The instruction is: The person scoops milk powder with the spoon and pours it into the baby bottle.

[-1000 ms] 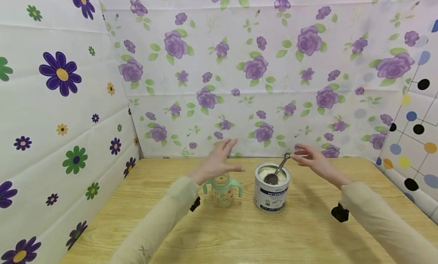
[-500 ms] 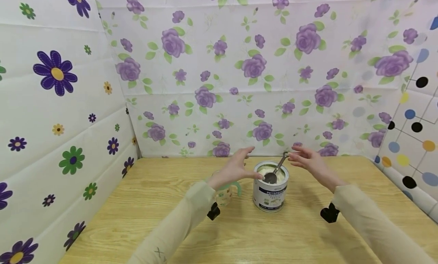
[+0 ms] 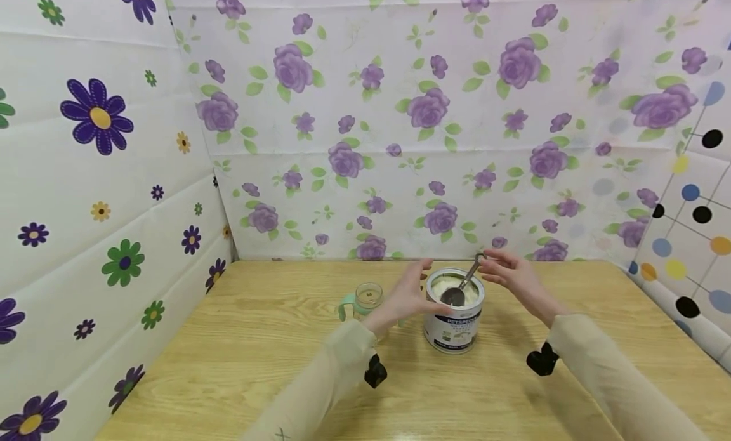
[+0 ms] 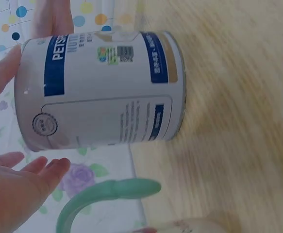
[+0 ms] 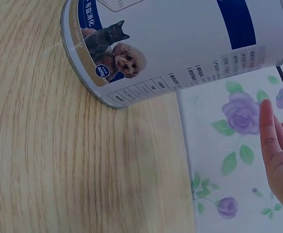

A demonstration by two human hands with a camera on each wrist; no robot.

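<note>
A white can point(image 3: 451, 330) with a dark blue label band stands upright, its top uncovered and pale powder point(image 3: 469, 294) inside. A metal spoon point(image 3: 470, 273) leans in it, bowl on the powder, handle over the back right rim. My left hand point(image 3: 407, 298) is at the can's left side, thumb along the front rim and fingers spread apart; in the left wrist view the thumb point(image 4: 5, 73) is close to the can's top edge. My right hand point(image 3: 516, 279) has its fingertips by the spoon handle's end, not curled round it; whether they touch is unclear.
A baby bottle point(image 3: 368, 295) with green handles stands left of the can, lidless and partly hidden by my left hand and wrist. Both stand on a wooden table point(image 3: 274, 339). A flowered cloth point(image 3: 342, 111) rises behind the table, with more patterned cloth on both sides.
My left hand has moved right, from above the bottle to the can's left side. My right hand has shifted slightly left, nearer the spoon handle. Can, spoon and bottle stay in place.
</note>
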